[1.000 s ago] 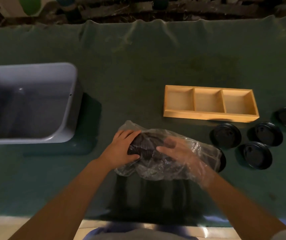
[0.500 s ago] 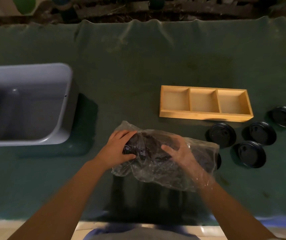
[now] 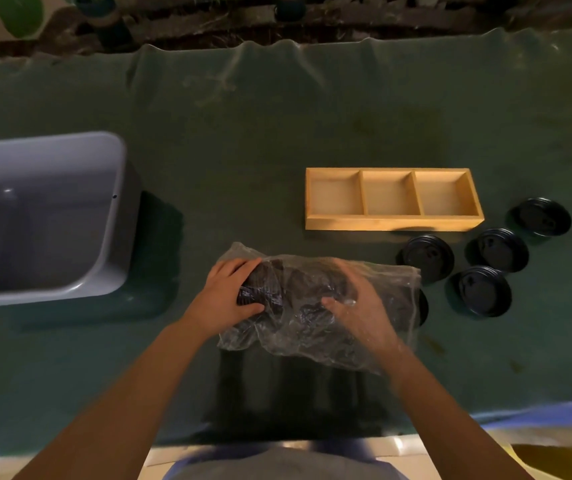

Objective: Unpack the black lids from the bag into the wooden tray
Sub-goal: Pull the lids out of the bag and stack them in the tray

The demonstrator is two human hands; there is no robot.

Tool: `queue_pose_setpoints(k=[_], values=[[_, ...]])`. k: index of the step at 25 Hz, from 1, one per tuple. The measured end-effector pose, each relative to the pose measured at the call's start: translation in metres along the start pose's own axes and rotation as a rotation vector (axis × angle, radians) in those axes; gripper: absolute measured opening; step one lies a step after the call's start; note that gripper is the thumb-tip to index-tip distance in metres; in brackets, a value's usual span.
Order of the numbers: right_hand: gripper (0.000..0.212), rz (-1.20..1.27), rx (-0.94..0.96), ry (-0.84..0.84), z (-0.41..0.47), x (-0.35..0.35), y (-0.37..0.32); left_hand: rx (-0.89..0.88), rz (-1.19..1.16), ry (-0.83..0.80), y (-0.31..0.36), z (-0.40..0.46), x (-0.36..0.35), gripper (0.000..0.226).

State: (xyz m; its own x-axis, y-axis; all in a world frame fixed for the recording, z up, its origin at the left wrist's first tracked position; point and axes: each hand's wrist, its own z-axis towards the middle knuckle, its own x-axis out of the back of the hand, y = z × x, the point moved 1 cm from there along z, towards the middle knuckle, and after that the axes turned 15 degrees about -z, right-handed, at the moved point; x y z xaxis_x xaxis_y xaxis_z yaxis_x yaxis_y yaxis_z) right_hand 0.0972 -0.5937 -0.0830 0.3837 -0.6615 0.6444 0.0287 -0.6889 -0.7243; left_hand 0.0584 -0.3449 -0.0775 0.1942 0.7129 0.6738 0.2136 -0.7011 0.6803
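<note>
a: where are we with the bag (image 3: 315, 306)?

b: it lies near the front edge of the green-covered table (image 3: 243, 150), middle of it, and we have both hands on it. our left hand (image 3: 223, 301) is curled round the closed end, gripping the stack of black lids (image 3: 260, 289) through the film. our right hand (image 3: 357, 308) is pushed inside the plastic; its fingers look partly bent around lids, but through the creased film we can't tell whether it really has one.

a: and the wooden tray (image 3: 392, 224)?

b: toward the right of the table, behind the bag, all three compartments bare. four loose lids (image 3: 428, 258) sit on the cloth just in front of its right end, and another peeks out beside the bag's mouth.

a: how will these handle?

b: light, thin plastic, probably nested tight and a bit slick. the film is soft and clingy, so we'd pin it with the left and pinch lids by the rim.

a: the grey tub (image 3: 45, 216)?

b: left edge, not touched.
</note>
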Motion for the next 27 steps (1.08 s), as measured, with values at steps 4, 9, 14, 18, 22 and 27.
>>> queue_pose_setpoints(k=[4,9,14,18,22,27], values=[[0.056,0.268,-0.048,-0.041,-0.008,0.024,0.0,0.034,0.0,0.055,0.001,-0.001,-0.003,0.086],[0.046,0.635,-0.191,0.1,-0.016,0.088,0.025,0.084,0.006,0.09,0.001,0.001,-0.005,0.087],[0.03,1.019,-0.258,0.366,0.031,0.165,0.045,0.141,-0.003,0.134,0.009,-0.001,-0.011,0.086],[0.039,0.748,-0.186,0.131,0.122,0.137,0.001,0.149,-0.026,0.152,0.012,-0.003,-0.011,0.086],[0.052,0.382,-0.157,-0.005,0.173,0.089,-0.027,0.148,-0.028,0.167,0.014,-0.004,-0.012,0.086],[0.04,-0.034,-0.024,-0.022,0.192,0.077,-0.013,0.161,-0.04,0.174,0.01,-0.005,-0.014,0.085]])
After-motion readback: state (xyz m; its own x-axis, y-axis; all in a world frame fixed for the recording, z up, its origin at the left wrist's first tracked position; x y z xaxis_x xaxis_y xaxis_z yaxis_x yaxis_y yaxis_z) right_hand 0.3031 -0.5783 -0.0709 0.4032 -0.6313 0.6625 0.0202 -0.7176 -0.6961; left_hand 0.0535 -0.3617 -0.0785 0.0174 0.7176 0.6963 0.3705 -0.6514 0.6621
